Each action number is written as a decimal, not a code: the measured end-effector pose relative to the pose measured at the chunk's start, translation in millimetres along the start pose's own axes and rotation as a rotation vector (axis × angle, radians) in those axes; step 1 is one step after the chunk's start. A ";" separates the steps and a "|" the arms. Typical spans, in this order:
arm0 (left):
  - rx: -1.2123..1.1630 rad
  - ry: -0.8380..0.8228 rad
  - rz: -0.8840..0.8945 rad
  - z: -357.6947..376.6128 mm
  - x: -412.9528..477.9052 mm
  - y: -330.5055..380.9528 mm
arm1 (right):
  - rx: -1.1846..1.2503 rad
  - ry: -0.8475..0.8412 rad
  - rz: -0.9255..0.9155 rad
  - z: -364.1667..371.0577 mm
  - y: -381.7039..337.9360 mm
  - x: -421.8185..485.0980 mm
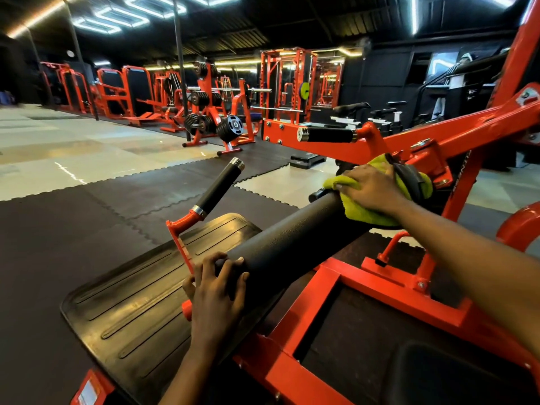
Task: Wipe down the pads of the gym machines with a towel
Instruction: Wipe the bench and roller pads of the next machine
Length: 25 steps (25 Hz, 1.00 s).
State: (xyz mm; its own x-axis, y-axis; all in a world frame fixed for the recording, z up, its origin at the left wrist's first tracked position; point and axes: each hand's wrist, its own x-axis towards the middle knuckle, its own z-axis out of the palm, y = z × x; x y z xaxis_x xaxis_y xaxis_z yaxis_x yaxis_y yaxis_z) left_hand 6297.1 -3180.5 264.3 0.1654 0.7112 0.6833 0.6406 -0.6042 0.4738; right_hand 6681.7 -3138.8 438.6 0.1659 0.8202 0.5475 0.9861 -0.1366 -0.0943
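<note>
Green towel (pixel 365 214) under right hand (pixel 371 187) on roller pad (pixel 292 244)

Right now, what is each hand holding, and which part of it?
The left hand grips the near end of the black roller pad. The right hand presses the green towel flat on the pad's far end.

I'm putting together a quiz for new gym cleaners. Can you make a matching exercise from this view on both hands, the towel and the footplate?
1 left hand
2 right hand
3 towel
4 footplate

A yellow-green, draped over the far end of the roller pad
B black and ribbed, beside the roller pad
C grips the roller pad's near end
D presses flat on the towel

Pairs: 1-C, 2-D, 3-A, 4-B
</note>
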 end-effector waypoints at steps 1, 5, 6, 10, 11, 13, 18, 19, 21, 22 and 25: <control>-0.005 -0.008 0.007 -0.2 -0.2 0.5 | 0.044 0.028 0.040 -2.3 -1.9 0.9; 0.010 0.003 0.019 -0.6 2.1 1.7 | -0.042 -0.017 0.055 5.5 -13.3 7.5; 0.007 0.004 0.027 -0.6 1.9 1.0 | -0.020 -0.046 0.053 5.0 -15.5 7.1; -0.019 -0.008 0.045 0.0 1.2 -1.1 | -0.009 0.022 0.154 3.7 -23.9 6.6; -0.021 -0.006 0.050 -0.5 0.9 -1.1 | -0.035 -0.019 0.094 7.1 -27.6 4.5; -0.008 -0.001 0.068 -0.6 0.3 -1.2 | -0.023 -0.058 0.005 12.5 -33.4 -2.1; -0.017 -0.008 0.051 -3.0 -1.4 0.4 | -0.034 0.021 -0.039 19.0 -55.9 -19.2; -0.014 -0.016 0.056 -4.5 -2.0 0.6 | -0.029 0.009 -0.068 22.0 -60.6 -21.7; -0.021 -0.033 0.062 -7.9 -2.3 -0.3 | 0.015 0.057 0.010 19.4 -74.1 -26.5; -0.035 -0.047 0.061 -9.3 -2.6 -1.2 | 0.024 0.080 0.037 19.5 -81.9 -31.4; -0.080 -0.091 0.063 -14.7 -5.2 -5.7 | -0.004 0.085 -0.115 32.9 -102.1 -42.6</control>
State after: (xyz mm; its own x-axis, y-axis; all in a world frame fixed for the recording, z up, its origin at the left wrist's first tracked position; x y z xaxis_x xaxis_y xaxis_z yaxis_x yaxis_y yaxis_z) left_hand 6281.6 -3186.0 266.3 0.2734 0.6986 0.6612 0.5658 -0.6727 0.4768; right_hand 6573.9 -3141.5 397.6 0.0513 0.7806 0.6229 0.9986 -0.0468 -0.0236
